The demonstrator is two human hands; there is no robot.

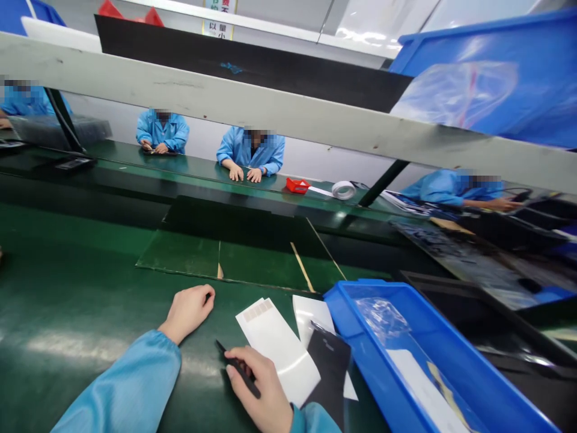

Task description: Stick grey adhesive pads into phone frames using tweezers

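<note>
My right hand (262,385) grips a slim black pointed tool (243,377), its narrow tip aimed up and left over the green tabletop (112,288). My left hand (190,311) rests on the tabletop with its fingers curled in, and I see nothing held in it. Beside my right hand lies a white sheet (279,346) with a row of small beige rectangles at its far end. A black flat piece (328,367) overlaps another white sheet (312,310) just right of it.
A blue bin (360,355) stands on the right, with clear plastic (383,317) and white strips inside. Green boards (252,258) lie ahead. A pale shelf beam (270,111) crosses above. Co-workers in blue sit across the line, near a red tray (297,185) and a tape roll (344,190).
</note>
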